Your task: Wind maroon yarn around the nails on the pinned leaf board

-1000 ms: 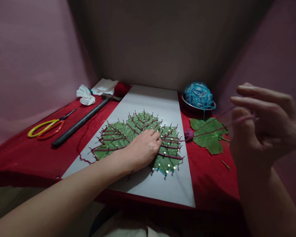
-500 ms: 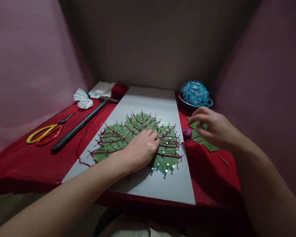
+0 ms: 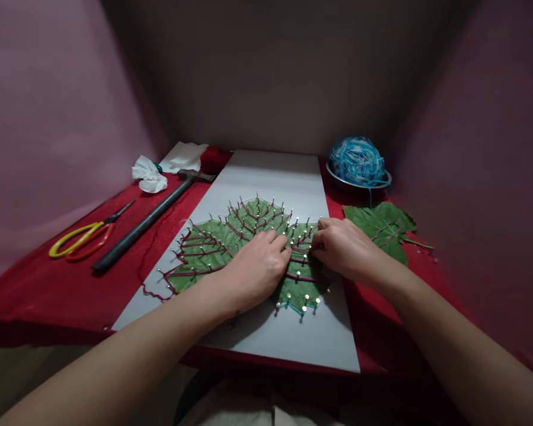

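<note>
A green leaf [image 3: 204, 260] lies on a white board [image 3: 275, 171], with nails standing around its edge and along its veins. Dark red yarn runs between the nails, and a short blue strand lines the lower right edge. My left hand [image 3: 262, 263] rests on the middle of the leaf, its fingers curled together; what they pinch is hidden. At the leaf's right edge is my right hand [image 3: 337, 245], fingertips closed among the nails. Whatever it holds is too small to make out.
Blue yarn [image 3: 356, 161] sits in a metal bowl [image 3: 337, 182] at the back right. Another leaf [image 3: 382, 222] lies below it. Scissors [image 3: 82, 236], a hammer [image 3: 146, 222], white tissue [image 3: 148, 176] and red yarn [image 3: 214, 158] are on the left of the red cloth [image 3: 48, 290].
My right hand has moved left from over the second leaf to the nailed leaf's right edge, and its fingers have closed. My left hand has stayed nearly still. The view has shifted slightly.
</note>
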The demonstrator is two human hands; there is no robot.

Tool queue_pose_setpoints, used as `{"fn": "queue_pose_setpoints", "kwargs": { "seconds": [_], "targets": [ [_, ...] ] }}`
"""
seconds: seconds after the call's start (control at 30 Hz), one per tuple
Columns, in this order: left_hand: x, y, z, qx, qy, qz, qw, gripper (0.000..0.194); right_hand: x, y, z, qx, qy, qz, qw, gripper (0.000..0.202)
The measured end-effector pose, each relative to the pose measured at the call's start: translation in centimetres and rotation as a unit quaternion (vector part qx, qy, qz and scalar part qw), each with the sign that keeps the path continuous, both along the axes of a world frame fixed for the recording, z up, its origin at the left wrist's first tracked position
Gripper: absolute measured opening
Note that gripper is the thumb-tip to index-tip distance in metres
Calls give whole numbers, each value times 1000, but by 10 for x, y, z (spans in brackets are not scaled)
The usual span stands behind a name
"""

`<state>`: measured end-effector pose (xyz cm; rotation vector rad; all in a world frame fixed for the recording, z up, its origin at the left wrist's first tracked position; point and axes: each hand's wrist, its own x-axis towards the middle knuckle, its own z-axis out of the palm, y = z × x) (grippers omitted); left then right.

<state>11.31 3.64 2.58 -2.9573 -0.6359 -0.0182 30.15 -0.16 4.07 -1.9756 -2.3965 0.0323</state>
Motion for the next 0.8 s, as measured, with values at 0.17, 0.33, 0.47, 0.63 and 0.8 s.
{"fn": "queue_pose_setpoints", "kwargs": {
  "seconds": [0.17, 0.33, 0.47, 0.63, 0.8],
  "targets": [
    [0, 0, -2, 4, -15, 0, 1000, 23, -1, 0, -5, 19, -18, 10, 1000, 21],
    [0, 1, -2, 5, -18, -1, 1000, 23, 7, 3, -9, 42, 45, -1, 998, 13],
    [0, 0, -2, -2, -20, -1, 1000, 26, 14, 1, -7, 50, 144, -6, 988, 9],
    [0, 1, -2, -8, -13, 5, 1000, 27, 21, 0, -2, 64, 199, 0, 978, 11],
    [-1, 1, -2, -5, -15, 2, 1000, 27, 22, 1, 2, 35, 162, 6, 986, 13]
  ]
}}
